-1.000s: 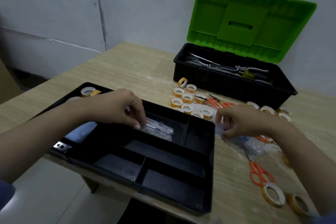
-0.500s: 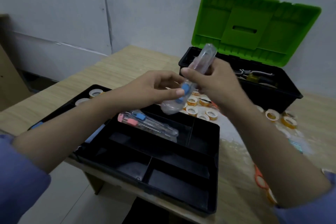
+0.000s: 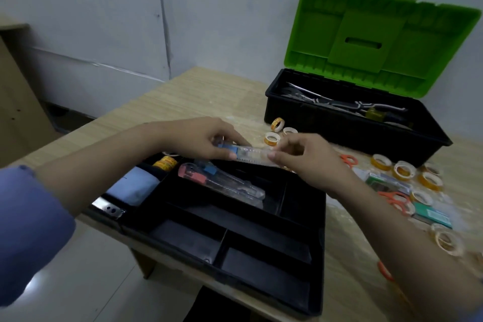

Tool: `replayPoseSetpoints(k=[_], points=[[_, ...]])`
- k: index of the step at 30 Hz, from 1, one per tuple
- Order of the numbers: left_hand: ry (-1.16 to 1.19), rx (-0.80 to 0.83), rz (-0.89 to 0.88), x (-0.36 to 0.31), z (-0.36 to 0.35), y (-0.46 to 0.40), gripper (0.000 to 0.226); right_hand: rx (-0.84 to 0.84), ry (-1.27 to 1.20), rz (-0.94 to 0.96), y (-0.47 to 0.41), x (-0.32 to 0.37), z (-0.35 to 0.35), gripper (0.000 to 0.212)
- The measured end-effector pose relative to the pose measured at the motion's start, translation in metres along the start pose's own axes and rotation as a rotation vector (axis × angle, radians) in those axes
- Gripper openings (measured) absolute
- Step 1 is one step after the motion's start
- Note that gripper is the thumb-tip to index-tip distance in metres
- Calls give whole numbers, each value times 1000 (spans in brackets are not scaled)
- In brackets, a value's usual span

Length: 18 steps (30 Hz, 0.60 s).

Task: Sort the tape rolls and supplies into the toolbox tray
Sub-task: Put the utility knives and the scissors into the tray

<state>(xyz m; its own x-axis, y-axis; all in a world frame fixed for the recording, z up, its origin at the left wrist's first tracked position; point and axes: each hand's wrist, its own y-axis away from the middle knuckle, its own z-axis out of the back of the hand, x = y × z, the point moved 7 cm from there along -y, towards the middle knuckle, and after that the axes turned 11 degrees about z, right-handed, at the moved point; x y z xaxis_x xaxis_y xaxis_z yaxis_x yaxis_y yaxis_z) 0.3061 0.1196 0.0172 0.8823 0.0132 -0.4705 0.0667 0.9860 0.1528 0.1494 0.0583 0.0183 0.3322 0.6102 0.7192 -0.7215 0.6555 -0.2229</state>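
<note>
Both hands hold one clear plastic cutter (image 3: 251,155) with a blue slider, level above the far edge of the black tray (image 3: 320,219). The left hand (image 3: 201,138) has its grip closed on the blue end, with thumb and fingers pinching it. The right hand (image 3: 303,157) has its grip closed on the other end, also as a pinch of thumb and fingertips.

Just under the held cutter, in the long far compartment of the tray, lie two more cutters (image 3: 222,183), one with a red slider and one with a blue slider, side by side. In the left part of the tray there is a light blue pack (image 3: 133,187) and beside it a yellow tape roll (image 3: 166,162). The near compartments hold nothing.

On the wooden surface (image 3: 198,91), behind the hands, some tape rolls (image 3: 271,138) lie near the toolbox (image 3: 339,123), which stands with its green lid (image 3: 379,39) raised and tools inside. To the right of the tray more tape rolls (image 3: 403,170), orange scissors (image 3: 397,201) and green packets (image 3: 431,215) are scattered, partly blurred.
</note>
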Motion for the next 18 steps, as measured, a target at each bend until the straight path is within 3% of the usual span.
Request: replayPoseSetpoints(k=[4,8,18], points=[[-34,-26,-17,7,-16,2,45,29,176,44,4,-5,-10,12],[-8,-12,-34,13,-19,7,30,78,245,118,5,-3,-20,7],[-18,-108,-31,20,-19,8,19,172,216,196,2,-7,-26,6]])
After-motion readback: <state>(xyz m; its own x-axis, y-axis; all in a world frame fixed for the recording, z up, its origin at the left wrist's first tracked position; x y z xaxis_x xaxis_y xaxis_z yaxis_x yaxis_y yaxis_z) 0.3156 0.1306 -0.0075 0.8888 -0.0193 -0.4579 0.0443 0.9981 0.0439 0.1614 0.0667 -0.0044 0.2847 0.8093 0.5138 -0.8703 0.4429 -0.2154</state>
